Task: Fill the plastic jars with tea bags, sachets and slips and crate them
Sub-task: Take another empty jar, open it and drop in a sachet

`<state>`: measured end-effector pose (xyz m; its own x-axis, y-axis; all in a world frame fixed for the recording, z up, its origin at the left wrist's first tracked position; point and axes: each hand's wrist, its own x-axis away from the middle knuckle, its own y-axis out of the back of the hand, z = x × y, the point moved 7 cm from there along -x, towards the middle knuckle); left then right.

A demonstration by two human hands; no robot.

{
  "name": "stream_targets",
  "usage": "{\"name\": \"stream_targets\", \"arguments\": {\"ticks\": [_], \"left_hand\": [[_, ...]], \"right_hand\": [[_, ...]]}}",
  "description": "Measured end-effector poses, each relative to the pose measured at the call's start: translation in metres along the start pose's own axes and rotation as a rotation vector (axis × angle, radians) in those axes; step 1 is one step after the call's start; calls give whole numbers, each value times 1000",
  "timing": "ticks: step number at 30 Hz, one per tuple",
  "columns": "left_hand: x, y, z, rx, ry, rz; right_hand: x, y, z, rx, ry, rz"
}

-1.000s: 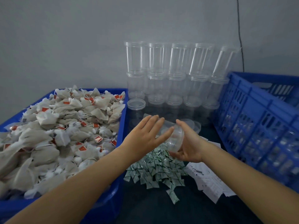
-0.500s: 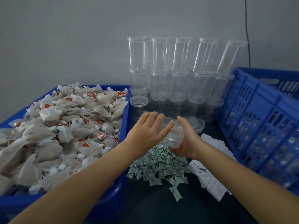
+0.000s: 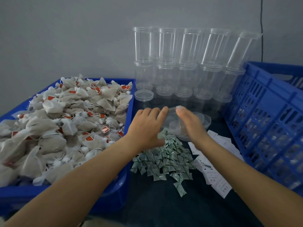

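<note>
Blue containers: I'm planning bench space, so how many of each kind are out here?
Solid-walled tub, heaped with tea bags: 1
Slatted crate: 1
Total: 2

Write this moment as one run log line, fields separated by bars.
step: jar pickup | left hand: touches jar | right hand: holds clear plastic jar | green sachets: loose heap

Both hands, left [image 3: 146, 128] and right [image 3: 191, 124], reach forward, fingers extended.
</note>
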<state>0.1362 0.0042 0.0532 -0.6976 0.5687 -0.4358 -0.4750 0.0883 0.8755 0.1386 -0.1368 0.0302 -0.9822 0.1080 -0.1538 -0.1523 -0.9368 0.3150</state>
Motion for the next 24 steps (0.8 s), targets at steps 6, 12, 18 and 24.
{"name": "stream_targets", "arguments": {"ticks": [6, 12, 18, 24], "left_hand": [[4, -15, 7, 583, 81, 154], [10, -31, 0, 990, 50, 486], [5, -3, -4, 149, -178, 62], [14, 32, -34, -181, -430, -430]], "right_hand": [[-1, 12, 22, 356, 281, 295], [21, 28, 13, 483, 221, 665], [15, 61, -16, -15, -364, 293], [56, 20, -58, -476, -911, 500]]}}
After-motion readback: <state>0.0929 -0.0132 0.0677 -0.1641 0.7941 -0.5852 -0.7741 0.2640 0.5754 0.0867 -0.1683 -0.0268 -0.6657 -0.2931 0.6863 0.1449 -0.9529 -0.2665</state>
